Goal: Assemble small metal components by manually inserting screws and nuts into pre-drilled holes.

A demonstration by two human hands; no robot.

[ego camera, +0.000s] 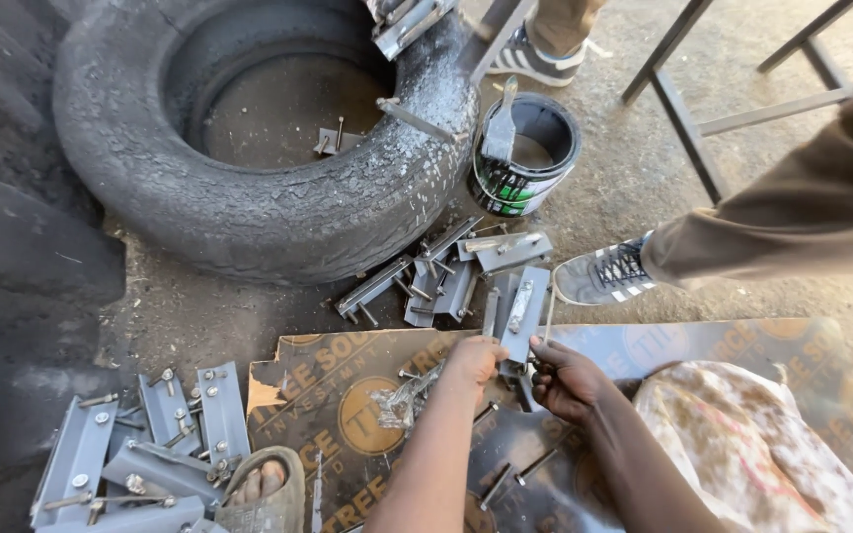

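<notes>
Dirt floor, both hands [473, 360] [563, 375] gripping bracket [520, 314]

Outdoor metalwork yard: dirt ground [644, 178], worn tyre [249, 197], paint can [525, 158], grey-painted steel brackets [140, 444].

A single view is given, taken from a camera worn on the head and aimed steeply down and forward at the ground. The left hand [473, 357] and right hand [565, 377] are seen close, low of centre. Beyond the hands, a tyre [249, 148] is framed; farther right, another person's shoe [604, 271].
</notes>
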